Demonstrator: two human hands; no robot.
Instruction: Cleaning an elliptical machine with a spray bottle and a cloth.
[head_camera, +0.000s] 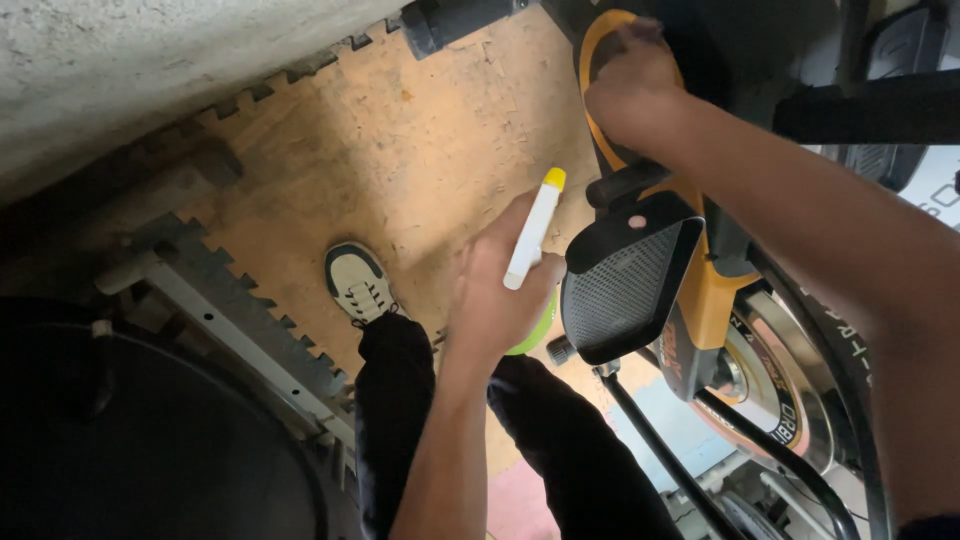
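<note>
Yellow-green bottle: we see a spray bottle (532, 262), white nozzle yellow-tipped, above the wooden floor (420, 150) beside the black pedal (625, 290).
Left hand: our left hand (495, 295) is closed around the bottle.
Right hand: our right hand (630, 85) presses on the exercise bike's yellow frame (710, 300); grip unclear.

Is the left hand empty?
No: the left hand grips a spray bottle with a white nozzle and yellow tip, while the right hand rests on the bike frame.
</note>
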